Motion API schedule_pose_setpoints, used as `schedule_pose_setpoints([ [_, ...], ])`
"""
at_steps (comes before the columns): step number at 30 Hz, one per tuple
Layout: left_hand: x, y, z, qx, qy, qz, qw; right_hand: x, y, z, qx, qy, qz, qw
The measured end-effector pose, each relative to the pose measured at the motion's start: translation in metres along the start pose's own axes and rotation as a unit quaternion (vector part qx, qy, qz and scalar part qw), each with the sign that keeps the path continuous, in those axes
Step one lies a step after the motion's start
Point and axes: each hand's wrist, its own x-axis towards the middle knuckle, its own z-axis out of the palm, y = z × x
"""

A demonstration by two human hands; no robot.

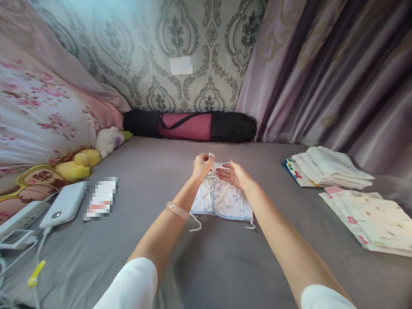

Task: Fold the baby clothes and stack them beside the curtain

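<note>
A small white baby garment [222, 199] with blue trim and loose tie strings lies on the grey bed sheet [206, 257] in the middle. My left hand [202, 165] pinches the garment's far top edge and lifts it a little. My right hand [234, 175] lies flat with fingers spread on the upper part of the garment, right beside the left hand. A pale bangle [177, 210] sits on my left wrist.
Folded white cloths [331, 165] and printed flat cloths [370, 219] lie at the right. A black and pink rolled bag [193, 125] lies against the far wall. Plush toys [93, 154], a white power bank [62, 209], cables and a pillow are at the left. Curtains hang at the right.
</note>
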Motion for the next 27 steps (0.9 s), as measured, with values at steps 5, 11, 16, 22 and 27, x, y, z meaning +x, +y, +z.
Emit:
schedule_pose_setpoints([
  [5,-0.016,-0.002,0.027,0.017,-0.029,0.046,0.998,0.005,-0.002,-0.001,0.016,0.044,0.006,0.999],
  [11,-0.013,-0.007,0.012,0.118,-0.058,0.103,0.986,0.020,0.005,0.000,-0.108,0.086,-0.035,0.990],
  [16,0.003,-0.031,-0.027,0.323,-0.030,0.133,0.936,0.033,0.015,-0.006,-0.233,0.167,-0.079,0.955],
  [22,0.009,-0.066,-0.038,0.380,-0.136,0.179,0.897,0.032,0.016,-0.017,-0.372,0.222,-0.110,0.895],
  [27,0.003,-0.070,-0.034,0.418,-0.170,0.150,0.880,0.018,0.011,-0.015,-0.581,0.255,-0.099,0.767],
])
